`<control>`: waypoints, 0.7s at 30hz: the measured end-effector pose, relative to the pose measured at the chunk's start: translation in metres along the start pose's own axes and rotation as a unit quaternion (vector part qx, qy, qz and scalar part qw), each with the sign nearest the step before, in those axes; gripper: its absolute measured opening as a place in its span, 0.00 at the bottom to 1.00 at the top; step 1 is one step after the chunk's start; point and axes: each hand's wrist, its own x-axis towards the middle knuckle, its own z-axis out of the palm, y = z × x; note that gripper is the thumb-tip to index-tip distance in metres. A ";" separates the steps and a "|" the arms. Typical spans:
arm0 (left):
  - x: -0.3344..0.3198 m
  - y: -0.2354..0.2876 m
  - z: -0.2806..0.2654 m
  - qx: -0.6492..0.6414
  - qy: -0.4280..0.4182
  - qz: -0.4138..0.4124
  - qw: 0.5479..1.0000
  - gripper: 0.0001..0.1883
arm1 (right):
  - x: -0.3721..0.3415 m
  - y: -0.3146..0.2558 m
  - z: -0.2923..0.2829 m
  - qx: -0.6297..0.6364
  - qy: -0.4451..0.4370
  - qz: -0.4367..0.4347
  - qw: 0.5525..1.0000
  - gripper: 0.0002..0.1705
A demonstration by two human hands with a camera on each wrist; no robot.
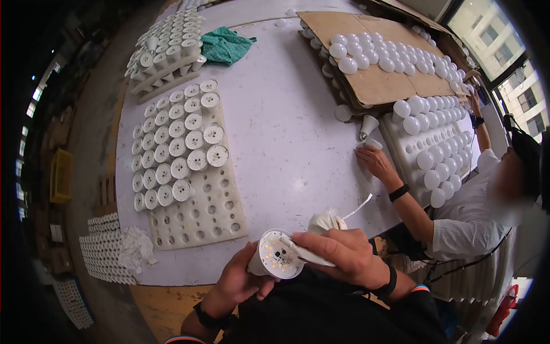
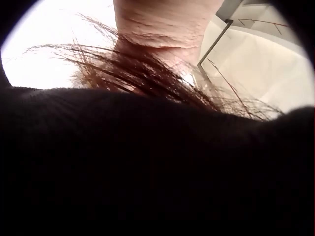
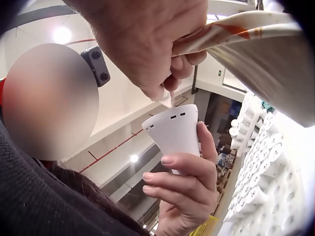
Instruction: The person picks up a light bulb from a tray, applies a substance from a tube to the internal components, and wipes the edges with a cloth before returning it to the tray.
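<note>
A white bulb housing (image 1: 279,255) with a round chip board in its mouth is held by the left hand (image 1: 240,278), whose fingers curl round its outside, as the right wrist view also shows for the housing (image 3: 178,137) and left hand (image 3: 189,189). Over the board's edge, the right hand (image 1: 349,255) pinches a white nozzle-like tip (image 1: 306,252). That hand (image 3: 147,44) also grips a whitish bag (image 3: 275,59) in the right wrist view, its tip at the housing's rim. The left wrist view shows mainly wrist skin, hair and dark cloth.
Left on the table (image 1: 275,114) stand rows of housings in a foam tray (image 1: 197,215), with a green cloth (image 1: 225,46) behind. Domed bulbs fill cardboard (image 1: 366,86) and a tray (image 1: 409,149) at right. Another person's hand (image 1: 375,160) touches a bulb there.
</note>
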 end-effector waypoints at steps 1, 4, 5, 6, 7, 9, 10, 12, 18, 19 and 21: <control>0.000 0.000 0.000 0.001 -0.001 0.001 1.000 0.27 | 0.000 0.000 0.001 0.006 0.006 -0.005 1.000 0.28; -0.002 -0.001 0.000 0.016 0.022 0.004 1.000 0.26 | 0.000 -0.001 0.001 0.004 -0.009 -0.015 1.000 0.27; -0.002 0.000 0.002 0.030 0.022 0.005 0.999 0.26 | 0.001 -0.001 0.001 0.004 -0.009 -0.015 1.000 0.27; -0.003 0.000 0.003 0.043 0.022 0.005 0.999 0.27 | 0.001 -0.001 0.001 0.003 -0.014 -0.019 1.000 0.27; -0.003 0.000 0.004 0.043 0.022 0.005 0.999 0.27 | 0.001 -0.001 0.001 0.002 -0.018 -0.022 1.000 0.27; -0.004 0.001 0.006 0.062 0.025 -0.003 0.998 0.27 | 0.000 0.001 0.004 -0.001 -0.014 -0.027 1.000 0.28; -0.004 0.001 0.008 0.062 0.025 -0.003 0.998 0.27 | -0.001 0.001 0.005 -0.004 -0.009 -0.031 0.999 0.28; -0.004 0.002 0.010 0.085 0.032 -0.004 0.996 0.27 | 0.000 0.000 0.004 -0.008 -0.011 -0.030 0.999 0.29; -0.001 0.001 0.007 0.083 0.016 -0.014 0.996 0.28 | -0.003 0.002 0.004 -0.021 0.002 -0.033 0.999 0.31; -0.002 0.000 0.007 0.085 0.015 -0.016 0.996 0.28 | -0.004 0.003 0.005 -0.022 0.013 -0.041 0.999 0.31; -0.003 -0.001 0.005 0.067 0.008 0.004 0.998 0.28 | -0.004 0.002 0.004 -0.033 0.015 -0.039 0.999 0.31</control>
